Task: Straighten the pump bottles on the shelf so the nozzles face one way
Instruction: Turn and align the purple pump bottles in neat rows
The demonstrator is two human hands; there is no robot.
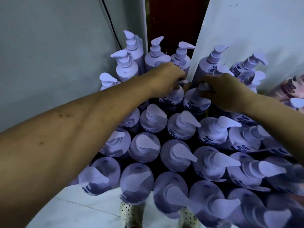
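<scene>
Several lilac pump bottles stand packed in rows below me. Most near ones, like this bottle [179, 152], have nozzles pointing right. My left hand [167, 78] is closed over the pump head of one bottle [171, 98] in the middle. My right hand [222, 89] grips the pump head of the neighbouring bottle [195, 102]; both nozzles are mostly hidden by fingers. At the back left, a bottle [126, 66] has its nozzle pointing left, and another bottle [155, 53] behind my left hand points right.
A pale wall [49, 55] closes the left side, with a black cable [110, 22] running down it. A white panel [246, 30] stands at the right, with more bottles [248, 66] in front. White dotted shoes [130, 214] on a light floor show below.
</scene>
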